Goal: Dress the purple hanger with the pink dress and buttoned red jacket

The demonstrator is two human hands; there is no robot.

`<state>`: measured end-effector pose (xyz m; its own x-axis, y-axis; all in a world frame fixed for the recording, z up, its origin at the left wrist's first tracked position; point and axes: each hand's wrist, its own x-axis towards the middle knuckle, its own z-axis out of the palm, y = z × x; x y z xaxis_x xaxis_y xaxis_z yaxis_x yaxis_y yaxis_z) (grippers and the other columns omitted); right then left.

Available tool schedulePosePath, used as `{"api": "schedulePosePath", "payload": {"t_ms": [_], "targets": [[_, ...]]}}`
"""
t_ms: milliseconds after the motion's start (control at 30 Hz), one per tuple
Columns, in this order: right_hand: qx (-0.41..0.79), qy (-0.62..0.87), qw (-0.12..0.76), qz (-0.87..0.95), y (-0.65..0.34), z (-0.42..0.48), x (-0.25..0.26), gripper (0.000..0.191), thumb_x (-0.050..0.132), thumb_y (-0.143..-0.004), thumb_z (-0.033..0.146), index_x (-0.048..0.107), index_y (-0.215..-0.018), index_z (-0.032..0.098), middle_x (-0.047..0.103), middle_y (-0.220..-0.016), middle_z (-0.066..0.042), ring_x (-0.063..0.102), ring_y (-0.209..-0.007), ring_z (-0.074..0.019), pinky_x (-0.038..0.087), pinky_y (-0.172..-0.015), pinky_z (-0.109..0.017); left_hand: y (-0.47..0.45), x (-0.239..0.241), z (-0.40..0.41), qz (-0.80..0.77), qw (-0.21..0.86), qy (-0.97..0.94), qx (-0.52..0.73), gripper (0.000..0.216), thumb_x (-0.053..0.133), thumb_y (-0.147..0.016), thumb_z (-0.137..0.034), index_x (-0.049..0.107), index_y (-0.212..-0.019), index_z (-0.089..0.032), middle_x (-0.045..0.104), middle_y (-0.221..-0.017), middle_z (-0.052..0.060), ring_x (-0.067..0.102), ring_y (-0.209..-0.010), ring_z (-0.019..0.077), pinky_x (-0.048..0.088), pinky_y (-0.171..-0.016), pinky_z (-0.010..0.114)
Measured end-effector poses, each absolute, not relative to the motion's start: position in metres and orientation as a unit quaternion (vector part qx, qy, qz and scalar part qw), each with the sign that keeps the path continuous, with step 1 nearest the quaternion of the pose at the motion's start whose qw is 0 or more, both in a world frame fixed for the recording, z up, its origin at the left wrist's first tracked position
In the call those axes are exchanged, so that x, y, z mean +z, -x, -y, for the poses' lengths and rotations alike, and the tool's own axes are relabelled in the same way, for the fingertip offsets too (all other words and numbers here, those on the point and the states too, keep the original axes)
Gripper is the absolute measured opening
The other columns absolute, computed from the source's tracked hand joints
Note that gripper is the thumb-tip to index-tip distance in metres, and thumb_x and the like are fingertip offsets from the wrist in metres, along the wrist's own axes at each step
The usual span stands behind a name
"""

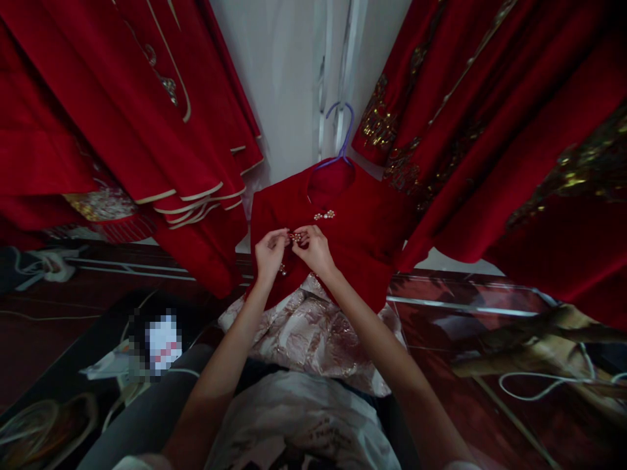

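Note:
A red top [362, 222] with a round neckline hangs on a purple hanger [346, 140] in front of me. Its front carries several ornate, beaded button fasteners, one fastener [324, 215] below the neckline. My left hand [271, 253] pinches one side of a lower beaded fastener [296, 237]. Fingers of my right hand [313, 249] are closed on the other side of it, tips almost meeting the left ones. Below my left hand another bead ornament [283, 268] shows. Whether the fastener's two halves are joined cannot be seen.
Red garments with pale trim [200, 189] hang at left, and others with gold sequins [379, 124] at right. Shiny pink-white brocade fabric [313, 333] lies below the top. A blurred-out lit screen [164, 343] is at lower left. A white cable [533, 385] loops at lower right.

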<state>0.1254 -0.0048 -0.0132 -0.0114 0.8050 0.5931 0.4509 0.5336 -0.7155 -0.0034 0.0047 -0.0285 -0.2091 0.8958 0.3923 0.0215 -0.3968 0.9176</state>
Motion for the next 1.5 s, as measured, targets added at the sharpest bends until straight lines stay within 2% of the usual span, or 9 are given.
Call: {"api": "schedulePosePath", "payload": {"t_ms": [167,433,600,933,1100,1200,1300,1400,1500], "targets": [[0.161,0.456,0.532,0.695,-0.127,0.007,-0.019,0.022,0.059,-0.076,0.011,0.061,-0.097,0.017,0.056,-0.095,-0.004,0.059,-0.072,-0.011,0.056,-0.072,-0.026,0.01,-0.028,0.0,-0.436,0.34,-0.553,0.623,0.026,0.066,-0.074,-0.026,0.072,-0.096,-0.014,0.074,-0.099,0.009,0.071,-0.087,0.0178,0.057,-0.087,0.034],[0.139,0.447,0.529,0.708,-0.127,0.012,-0.018,0.021,0.058,-0.08,0.013,0.06,-0.1,0.018,0.055,-0.095,-0.004,0.059,-0.075,-0.0113,0.055,-0.075,-0.026,0.007,-0.027,-0.002,-0.441,0.354,-0.558,0.608,0.03,0.073,-0.071,-0.03,0.073,-0.096,-0.014,0.075,-0.095,0.008,0.072,-0.086,0.0192,0.058,-0.088,0.037],[0.151,0.457,0.529,0.699,-0.126,0.013,-0.02,0.021,0.056,-0.081,0.013,0.06,-0.101,0.018,0.056,-0.099,-0.005,0.059,-0.076,-0.0111,0.055,-0.076,-0.025,0.01,-0.028,-0.003,-0.442,0.344,-0.58,0.591,0.029,0.071,-0.074,-0.028,0.073,-0.099,-0.015,0.075,-0.096,0.008,0.072,-0.086,0.0194,0.058,-0.088,0.038],[0.131,0.474,0.528,0.692,-0.124,0.013,-0.022,0.02,0.056,-0.082,0.013,0.061,-0.101,0.017,0.056,-0.1,-0.006,0.06,-0.078,-0.0124,0.054,-0.079,-0.026,0.011,-0.027,0.002,-0.472,0.248,-0.639,0.554,0.021,0.064,-0.077,-0.024,0.074,-0.095,-0.018,0.075,-0.094,0.006,0.073,-0.081,0.0194,0.06,-0.083,0.038],[0.125,0.481,0.519,0.696,-0.123,0.013,-0.022,0.021,0.056,-0.082,0.013,0.062,-0.102,0.017,0.057,-0.102,-0.007,0.061,-0.082,-0.0141,0.054,-0.082,-0.029,0.018,-0.012,0.006,-0.472,0.204,-0.685,0.516,0.015,0.064,-0.076,-0.019,0.074,-0.087,-0.019,0.074,-0.087,0.004,0.071,-0.073,0.0156,0.06,-0.073,0.031],[0.14,0.476,0.52,0.695,-0.123,0.015,-0.02,0.023,0.056,-0.082,0.013,0.062,-0.103,0.017,0.058,-0.103,-0.007,0.062,-0.083,-0.014,0.055,-0.083,-0.029,0.021,-0.01,0.007,-0.459,0.199,-0.697,0.513,0.014,0.062,-0.078,-0.019,0.072,-0.087,-0.019,0.071,-0.089,0.004,0.069,-0.076,0.0139,0.059,-0.071,0.027],[0.184,0.451,0.526,0.698,-0.131,0.027,-0.016,0.022,0.054,-0.084,0.014,0.063,-0.103,0.018,0.061,-0.103,-0.006,0.064,-0.086,-0.0132,0.055,-0.084,-0.029,0.025,-0.015,0.012,-0.459,0.213,-0.691,0.516,0.019,0.058,-0.082,-0.02,0.066,-0.098,-0.019,0.069,-0.091,0.004,0.067,-0.083,0.0142,0.057,-0.074,0.027],[0.236,0.433,0.501,0.711,-0.152,0.048,-0.011,0.019,0.052,-0.086,0.016,0.065,-0.1,0.018,0.065,-0.1,-0.005,0.065,-0.089,-0.0128,0.055,-0.085,-0.028,0.032,-0.026,0.026,-0.484,0.18,-0.683,0.516,0.019,0.056,-0.082,-0.019,0.061,-0.1,-0.019,0.064,-0.092,0.005,0.064,-0.082,0.0139,0.055,-0.075,0.027],[0.242,0.467,0.452,0.721,-0.179,0.068,-0.004,0.017,0.052,-0.086,0.018,0.067,-0.095,0.02,0.068,-0.094,-0.004,0.066,-0.082,-0.0132,0.055,-0.076,-0.028,0.04,-0.043,0.047,-0.51,0.154,-0.686,0.496,0.017,0.059,-0.079,-0.02,0.058,-0.096,-0.018,0.058,-0.095,0.005,0.06,-0.08,0.0143,0.053,-0.076,0.03]]}}
